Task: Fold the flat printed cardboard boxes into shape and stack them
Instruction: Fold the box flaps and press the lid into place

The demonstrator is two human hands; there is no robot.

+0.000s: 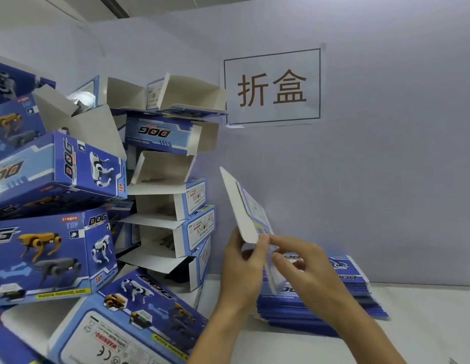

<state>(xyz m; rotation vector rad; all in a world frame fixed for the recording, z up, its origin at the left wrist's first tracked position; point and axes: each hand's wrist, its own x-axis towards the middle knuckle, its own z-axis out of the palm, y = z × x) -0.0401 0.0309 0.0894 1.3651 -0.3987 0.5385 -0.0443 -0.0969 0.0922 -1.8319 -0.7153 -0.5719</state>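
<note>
Two hands lift one flat printed box upright above the pile of unfolded blanks, ready to open it into shape.

The left hand pinches the flat box at its lower edge, its grip clamped on the card; the right hand pinches the same edge, probably to pull the panels apart. The stack of flat boxes lies just beneath on the counter against the back wall. Folded boxes are heaped at the counter's left, within easy reach for stacking.

Pale wall bears sign; white table
</note>
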